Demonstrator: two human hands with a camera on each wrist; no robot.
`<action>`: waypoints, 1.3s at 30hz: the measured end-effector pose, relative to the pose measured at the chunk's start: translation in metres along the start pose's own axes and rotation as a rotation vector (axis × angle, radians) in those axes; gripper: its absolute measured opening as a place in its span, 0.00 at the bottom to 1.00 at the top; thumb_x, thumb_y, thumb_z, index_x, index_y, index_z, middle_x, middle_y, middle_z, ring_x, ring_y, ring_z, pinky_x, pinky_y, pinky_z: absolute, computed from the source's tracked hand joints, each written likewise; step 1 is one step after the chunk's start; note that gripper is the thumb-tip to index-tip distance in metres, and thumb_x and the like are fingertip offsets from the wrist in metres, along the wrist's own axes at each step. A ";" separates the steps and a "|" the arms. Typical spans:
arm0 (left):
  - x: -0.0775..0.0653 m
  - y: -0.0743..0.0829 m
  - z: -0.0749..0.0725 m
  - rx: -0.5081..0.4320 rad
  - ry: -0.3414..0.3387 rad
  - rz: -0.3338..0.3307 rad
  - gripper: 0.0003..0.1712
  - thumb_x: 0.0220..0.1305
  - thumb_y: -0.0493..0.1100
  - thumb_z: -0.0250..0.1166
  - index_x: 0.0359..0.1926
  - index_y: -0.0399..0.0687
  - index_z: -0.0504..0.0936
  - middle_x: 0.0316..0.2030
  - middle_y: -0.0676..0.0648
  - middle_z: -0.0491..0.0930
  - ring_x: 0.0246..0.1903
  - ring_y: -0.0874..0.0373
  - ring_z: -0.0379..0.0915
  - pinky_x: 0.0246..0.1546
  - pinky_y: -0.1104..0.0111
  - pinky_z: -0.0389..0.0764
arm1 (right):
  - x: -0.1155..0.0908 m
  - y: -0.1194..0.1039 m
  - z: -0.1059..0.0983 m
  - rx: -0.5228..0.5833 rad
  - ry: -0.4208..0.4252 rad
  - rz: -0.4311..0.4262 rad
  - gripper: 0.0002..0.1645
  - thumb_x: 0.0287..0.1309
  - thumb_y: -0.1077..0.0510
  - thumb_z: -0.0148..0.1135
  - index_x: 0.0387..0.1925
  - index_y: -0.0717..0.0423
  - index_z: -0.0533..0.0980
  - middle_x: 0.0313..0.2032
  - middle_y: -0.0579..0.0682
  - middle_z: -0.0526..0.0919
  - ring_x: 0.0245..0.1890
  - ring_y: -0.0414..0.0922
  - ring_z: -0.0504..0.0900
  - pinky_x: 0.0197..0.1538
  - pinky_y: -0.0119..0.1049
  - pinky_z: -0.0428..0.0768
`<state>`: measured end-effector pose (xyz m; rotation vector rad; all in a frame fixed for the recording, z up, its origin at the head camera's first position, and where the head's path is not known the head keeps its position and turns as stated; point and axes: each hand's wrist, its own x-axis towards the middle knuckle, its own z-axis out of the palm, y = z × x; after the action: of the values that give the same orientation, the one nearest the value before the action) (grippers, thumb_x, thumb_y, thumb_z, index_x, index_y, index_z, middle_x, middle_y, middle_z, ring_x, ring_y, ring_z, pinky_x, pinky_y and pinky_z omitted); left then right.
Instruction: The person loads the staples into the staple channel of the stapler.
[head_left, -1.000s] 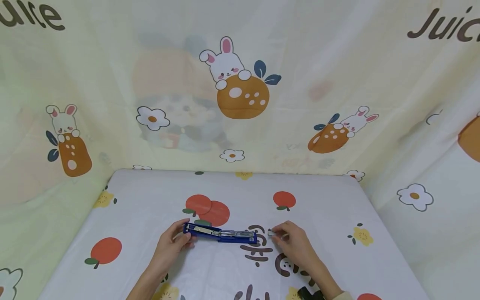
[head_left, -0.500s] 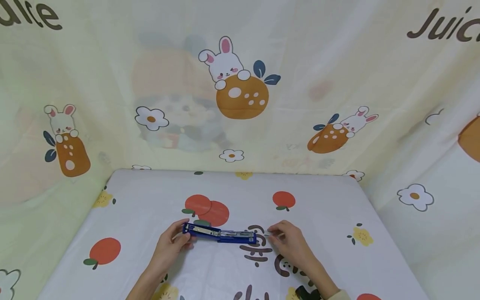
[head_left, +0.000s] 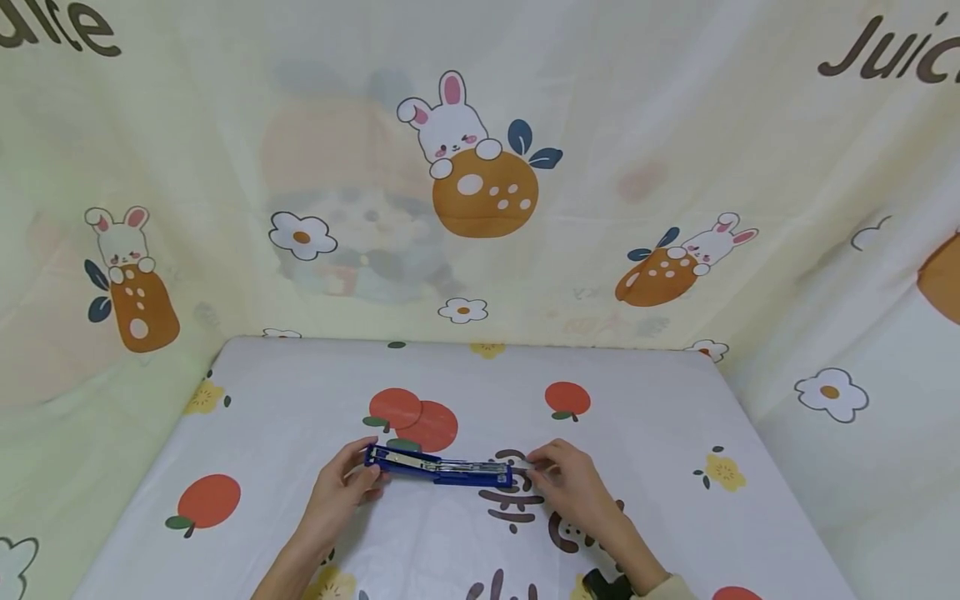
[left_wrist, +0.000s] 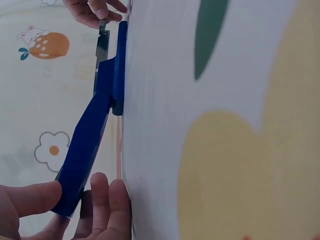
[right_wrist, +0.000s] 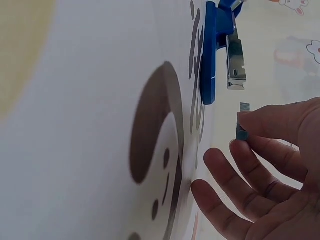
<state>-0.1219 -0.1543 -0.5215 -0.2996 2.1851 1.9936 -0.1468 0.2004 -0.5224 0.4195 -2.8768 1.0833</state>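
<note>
The left hand (head_left: 347, 477) comes in low with its wrist nearest the wearer, thumb and fingers pinching the end of the stapler (head_left: 472, 475). In the left wrist view its thumb lies on the blue arm's end, while the other fingers hang loosely bent beneath, close to the table (head_left: 420, 542).

The right hand (head_left: 566, 479) reaches in from the other side, back of the hand upward. Its thumb and forefinger pinch a small strip of staples (right_wrist: 244, 107), its tip pointing at the left hand; the remaining fingers fan out, half bent, down toward the table. A sleeve (head_left: 667, 588) and a black object (head_left: 607, 586) show by the right wrist.

The stapler stretches between the hands, opened out: its arm slopes up to the left hand, and its base lies along the table toward the right hand. Above the base, the metal rail (right_wrist: 236, 60) points at the right hand. The right wrist view shows a gap between the rail's end and the strip, roughly in line.

Compared with a second ago, the right hand has drawn closer to the stapler, carrying the strip with it, and the space between them has narrowed. The left hand and the stapler have hardly shifted.
</note>
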 end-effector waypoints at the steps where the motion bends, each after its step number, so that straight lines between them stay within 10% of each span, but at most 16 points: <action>1: 0.000 0.000 0.000 0.002 0.000 0.001 0.30 0.78 0.32 0.57 0.77 0.46 0.68 0.66 0.32 0.76 0.52 0.49 0.86 0.49 0.63 0.92 | 0.000 0.000 0.000 -0.002 -0.001 -0.006 0.09 0.62 0.65 0.74 0.44 0.55 0.86 0.40 0.46 0.86 0.41 0.40 0.86 0.47 0.37 0.90; 39: 0.001 -0.004 0.001 0.014 0.020 -0.006 0.30 0.79 0.32 0.57 0.78 0.48 0.68 0.70 0.31 0.73 0.56 0.48 0.84 0.53 0.58 0.91 | 0.004 -0.017 0.007 0.018 -0.010 -0.052 0.10 0.61 0.63 0.76 0.43 0.50 0.87 0.38 0.42 0.85 0.40 0.41 0.86 0.47 0.40 0.91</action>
<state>-0.1222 -0.1536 -0.5258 -0.3251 2.2071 1.9794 -0.1463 0.1831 -0.5162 0.4993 -2.8498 1.1029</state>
